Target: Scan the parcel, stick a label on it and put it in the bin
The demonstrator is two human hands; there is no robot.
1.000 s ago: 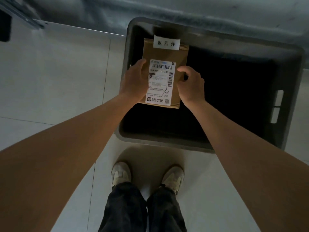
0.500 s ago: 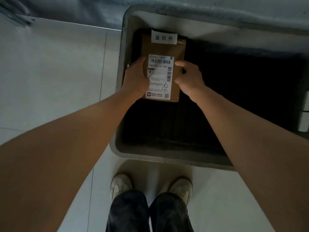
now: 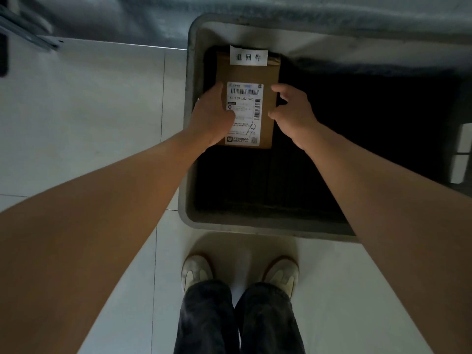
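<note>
Against the bin's (image 3: pixel 189 139) far-left corner, parcel (image 3: pixel 251 72) with two labels; left hand (image 3: pixel 213 117) rests on its left edge, right hand (image 3: pixel 293 114) spread beside its right edge.

Pale tiled floor (image 3: pixel 81 129), thin grout lines across it; a grey plastic bin (image 3: pixel 184 195) stands on it at twelve o'clock; two light shoes (image 3: pixel 196 270) planted at six o'clock, just short of the bin's near rim.

Bare forearms (no sleeves), dark jeans (image 3: pixel 237 320), and cream sneakers (image 3: pixel 196 272).
</note>
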